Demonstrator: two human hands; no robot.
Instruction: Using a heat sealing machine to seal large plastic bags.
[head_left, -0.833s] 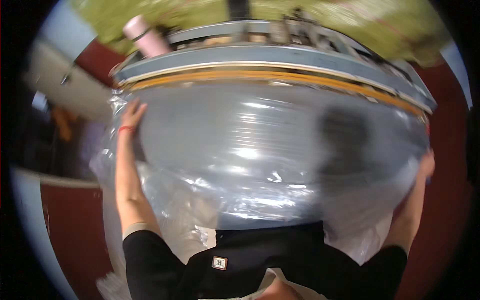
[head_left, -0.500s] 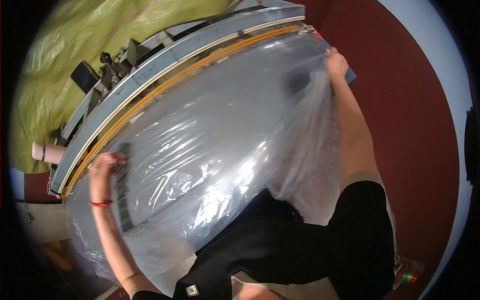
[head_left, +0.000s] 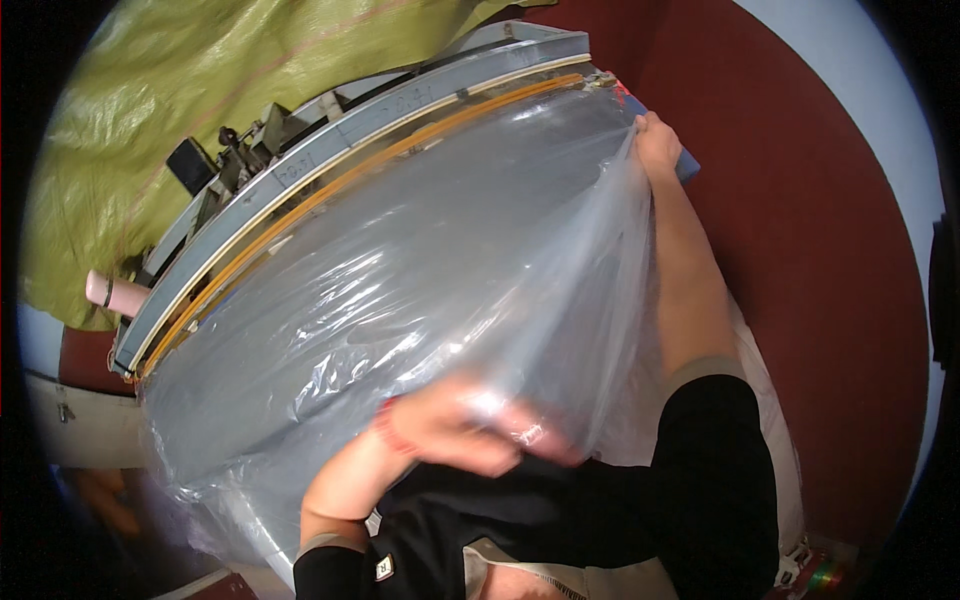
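A large sheet of clear plastic film [head_left: 300,330] lies wrinkled and glossy across the work surface in front of me. My right hand [head_left: 657,145] is closed in a pinch on the film near the far right corner. From that grip the film is pulled up and hangs in folds toward my body. My left hand [head_left: 470,425], with a red band [head_left: 390,425] at the wrist, is over the near edge of the film, close to my black shirt. Motion smears its fingers, so whether it grips the film is unclear.
Along the film's far side runs a grey metal beam [head_left: 350,125] with an orange strip [head_left: 330,180]. Behind it are a dark phone-like slab [head_left: 192,166], metal fittings [head_left: 240,150], a pink bottle [head_left: 115,293] and a yellow-green tarp [head_left: 130,150]. Dark red floor [head_left: 800,250] lies right.
My left hand has swung from the film's far left side to the near middle, in front of my torso. My right hand keeps its pinch. A dark band on the film at left no longer shows.
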